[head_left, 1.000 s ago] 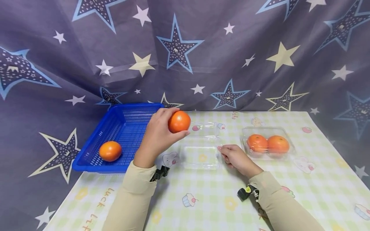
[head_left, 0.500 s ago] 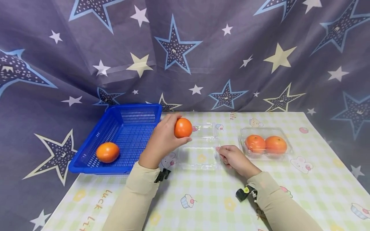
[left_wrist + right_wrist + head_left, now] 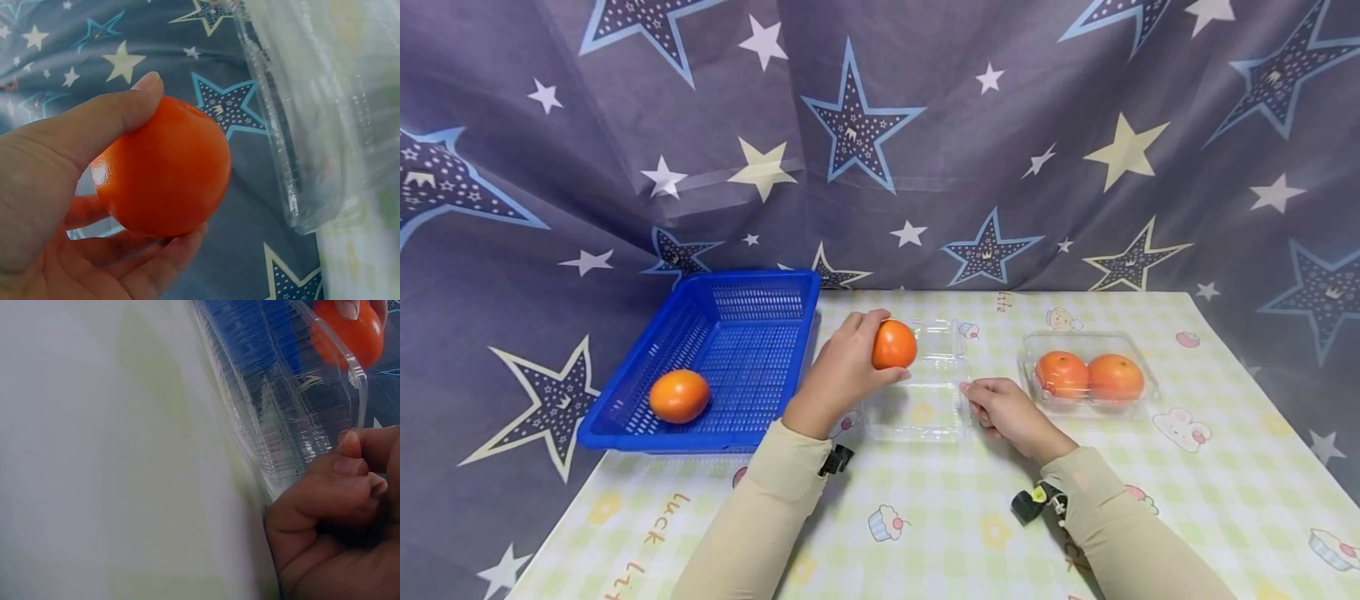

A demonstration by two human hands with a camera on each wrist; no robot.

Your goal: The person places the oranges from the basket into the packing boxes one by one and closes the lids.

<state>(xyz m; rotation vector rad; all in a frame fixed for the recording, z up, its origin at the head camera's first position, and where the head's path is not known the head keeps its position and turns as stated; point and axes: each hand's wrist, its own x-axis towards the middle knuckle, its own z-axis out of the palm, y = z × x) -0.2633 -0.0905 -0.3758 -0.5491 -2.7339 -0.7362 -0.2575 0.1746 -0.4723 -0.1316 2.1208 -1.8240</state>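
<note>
A smooth, round orange fruit (image 3: 894,344) is held in my left hand (image 3: 842,367), thumb on one side and fingers on the other. It hangs over the open clear plastic clamshell box (image 3: 917,412), near the fold between base and lid. In the left wrist view the fruit (image 3: 165,169) shows glossy, with the clear box (image 3: 294,125) beside it. My right hand (image 3: 1011,415) pinches the right rim of that box between thumb and curled fingers. The right wrist view shows this pinch at the rim, with the right hand (image 3: 344,512) close over the tablecloth.
A blue plastic basket (image 3: 700,287) stands on the left with another orange fruit (image 3: 680,396) inside. To the right sits a closed clear box (image 3: 1090,342) containing two similar fruits (image 3: 1115,377). A star-patterned curtain (image 3: 880,217) hangs behind the checked tablecloth (image 3: 955,517).
My left hand has carried the fruit rightward and lower, from beside the basket to over the open box. The right hand keeps its pinch on the rim.
</note>
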